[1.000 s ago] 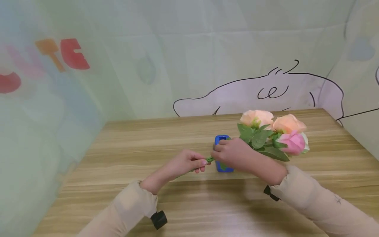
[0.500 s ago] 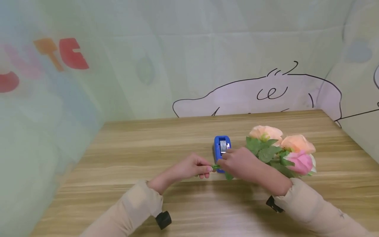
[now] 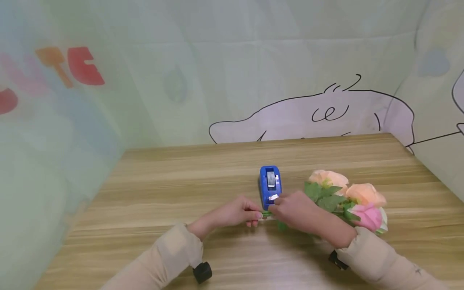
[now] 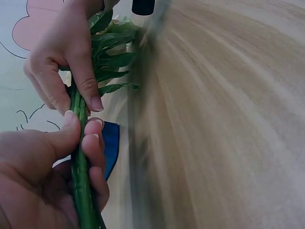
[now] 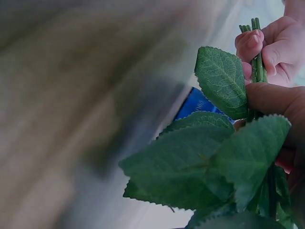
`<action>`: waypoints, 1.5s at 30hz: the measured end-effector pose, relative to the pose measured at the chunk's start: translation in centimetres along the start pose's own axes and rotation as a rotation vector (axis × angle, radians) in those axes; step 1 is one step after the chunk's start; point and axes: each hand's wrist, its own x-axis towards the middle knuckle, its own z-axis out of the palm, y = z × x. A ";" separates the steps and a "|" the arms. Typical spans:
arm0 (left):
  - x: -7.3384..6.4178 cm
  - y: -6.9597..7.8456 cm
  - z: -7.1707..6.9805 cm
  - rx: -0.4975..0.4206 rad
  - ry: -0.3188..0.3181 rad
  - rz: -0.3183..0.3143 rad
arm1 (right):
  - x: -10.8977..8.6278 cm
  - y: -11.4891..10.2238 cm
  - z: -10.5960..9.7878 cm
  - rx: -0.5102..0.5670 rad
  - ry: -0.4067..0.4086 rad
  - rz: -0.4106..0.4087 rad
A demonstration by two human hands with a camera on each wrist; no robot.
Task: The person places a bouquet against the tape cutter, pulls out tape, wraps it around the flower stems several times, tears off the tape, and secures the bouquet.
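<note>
Head view: wide, set highest and farthest back, facing forward and down over wood-grain tabletop (image 3: 163, 181), printed backdrop (image 3: 152, 80), left hand (image 3: 239, 211), right hand (image 3: 295, 207) and blue tape dispenser (image 3: 266, 195). Left wrist view: close, tabletop tipped steeply, facing along flower stems (image 4: 82, 186) past the left hand to the right hand. Right wrist view: close, likewise tipped, facing over leaves (image 5: 181, 162) toward the left hand. Shared by both wrist views: stems, both hands, part of the dispenser.
</note>
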 end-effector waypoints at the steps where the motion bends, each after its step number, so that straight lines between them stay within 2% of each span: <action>1: 0.0 -0.1 0.1 0.000 0.001 -0.004 | -0.1 -0.1 0.1 0.002 -0.003 0.003; 10: 0.4 -1.0 1.0 0.001 0.011 -0.016 | -0.6 -0.2 0.6 0.038 -0.024 0.010; 22: 0.8 -1.1 1.7 0.053 0.025 -0.005 | -0.7 0.0 0.8 0.091 -0.105 0.043; 36: 0.8 -0.9 1.5 0.109 0.062 -0.008 | -0.6 0.0 0.6 0.101 -0.154 0.070; 41: 0.8 -0.8 1.6 0.201 0.094 -0.012 | -0.5 -0.1 0.4 0.094 -0.180 0.089; 45: 0.9 -0.7 1.6 0.293 0.113 0.024 | -0.5 -0.1 0.2 0.075 -0.181 0.103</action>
